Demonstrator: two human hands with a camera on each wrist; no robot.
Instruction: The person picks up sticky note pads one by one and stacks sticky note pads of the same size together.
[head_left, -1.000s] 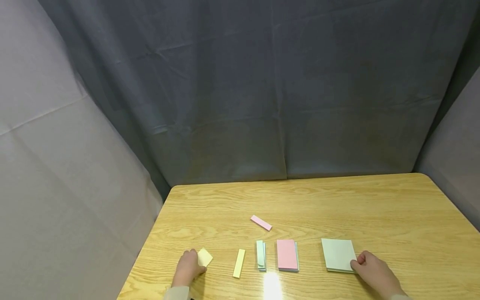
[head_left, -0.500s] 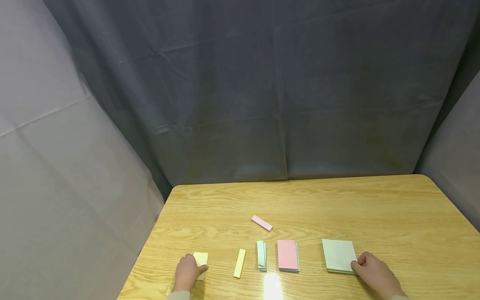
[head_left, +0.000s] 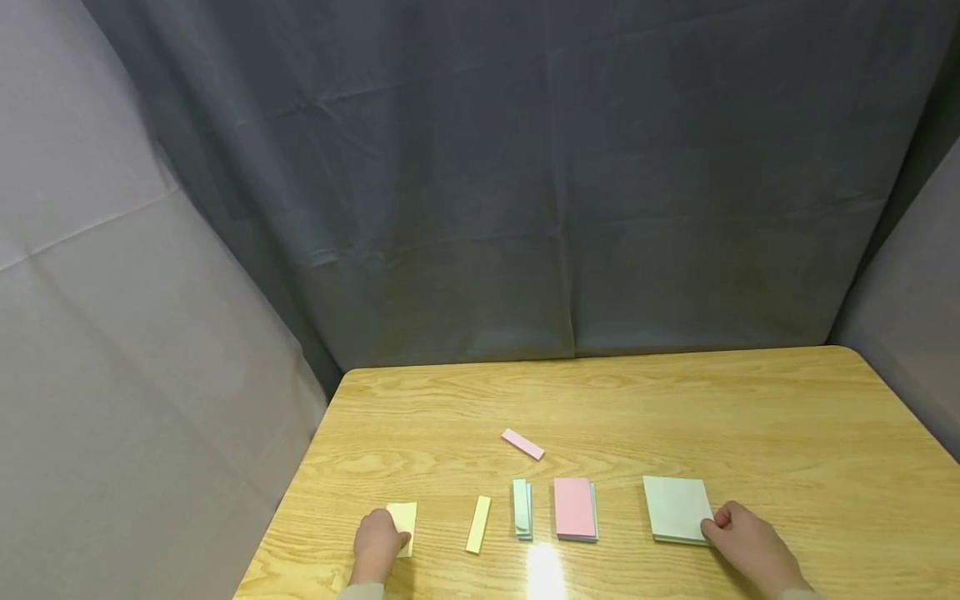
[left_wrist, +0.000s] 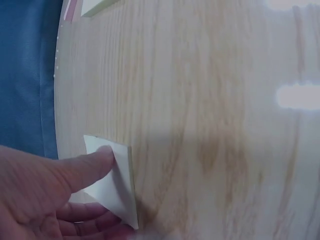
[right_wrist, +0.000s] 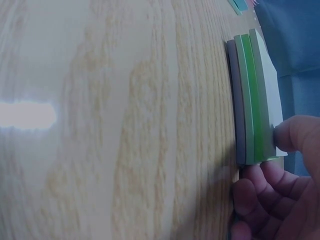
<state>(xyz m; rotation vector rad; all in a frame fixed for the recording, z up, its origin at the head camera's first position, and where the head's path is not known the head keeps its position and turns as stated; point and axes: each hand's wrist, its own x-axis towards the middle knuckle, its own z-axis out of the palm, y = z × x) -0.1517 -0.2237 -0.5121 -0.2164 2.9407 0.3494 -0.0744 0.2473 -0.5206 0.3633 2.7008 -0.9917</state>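
Observation:
At the table's near left, my left hand pinches a small pale yellow sticky note pad. In the left wrist view the thumb lies on top of this pad and the other fingers curl beneath, partly hidden; the pad looks tilted. To the right, my right hand grips the near right corner of a square stack of sticky note pads, pale green on top. Grey, green and whitish layers of this stack show in the right wrist view, the thumb on top and curled fingers against the edge.
Between the hands lie a narrow yellow strip pad, narrow mint and blue strip pads, and a pink pad stacked on others. Farther back is a slanted pink strip pad. A dark curtain hangs behind the wooden table.
The yellow pad in my left hand has turned from slanted to nearly straight, and the hand has shifted slightly. My right hand stays at the stack's corner.

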